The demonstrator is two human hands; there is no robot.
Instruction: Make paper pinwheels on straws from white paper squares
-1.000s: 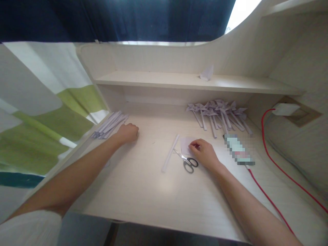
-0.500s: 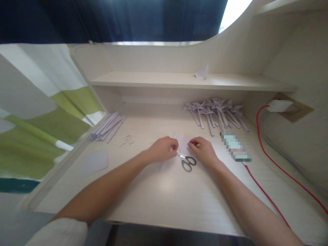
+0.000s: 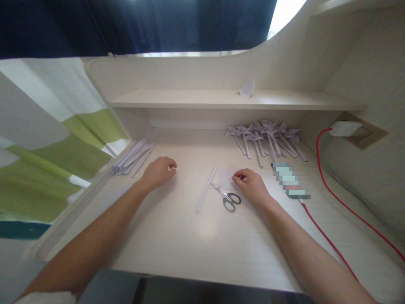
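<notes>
1. White paper square (image 3: 225,179) lies at the right hand (image 3: 249,183), on its left; the left hand (image 3: 160,171) is well apart.
2. Paper stick (image 3: 206,191) between them slants away, far end rightward.
3. Right fingers bunch, left fingers curl; whether either pinches anything, I cannot tell.

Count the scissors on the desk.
1: the scissors lie on the desk, between the loose paper stick and the right hand. The left forearm hides part of the desk, so more could be hidden.
</notes>
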